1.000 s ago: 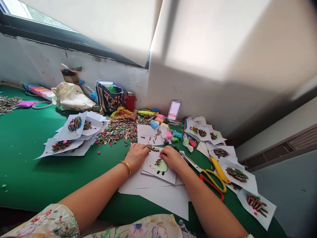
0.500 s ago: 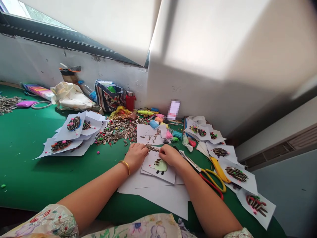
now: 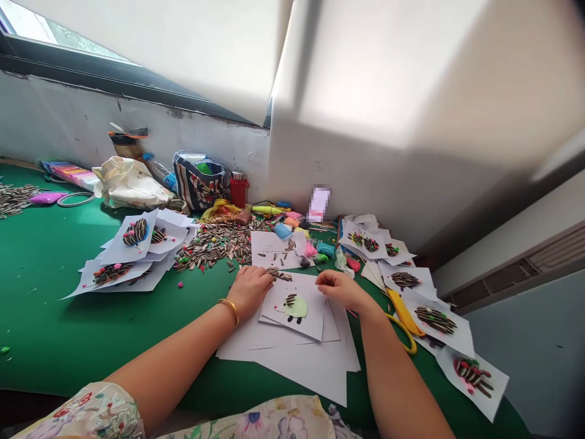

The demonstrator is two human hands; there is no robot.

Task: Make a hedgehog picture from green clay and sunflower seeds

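Observation:
A white card (image 3: 276,302) bears a pale green hedgehog (image 3: 295,306) with dark feet, a pink nose and a few sunflower seeds stuck on its back. My left hand (image 3: 249,291) lies at the card's upper left edge, its fingers extended beside a small heap of sunflower seeds (image 3: 280,275); nothing shows in its grasp. To the card's upper right, my right hand (image 3: 340,289) hovers with thumb and forefinger pinched together. Whatever may be between those fingertips is too small to make out. More white sheets (image 3: 311,372) lie beneath the card.
Yellow-handled scissors (image 3: 409,338), partly behind my right forearm, lie beside a yellow cutter (image 3: 404,314). Finished seed cards stand stacked at left (image 3: 121,268) and right (image 3: 443,320). Behind are a big seed pile (image 3: 219,241), clay packets (image 3: 325,248), a red bottle (image 3: 238,190) and bags.
My right hand has moved right, off the hedgehog's back, uncovering it and the card's upper right part. My forearm now covers much of the scissors. The left hand has stayed nearly in place.

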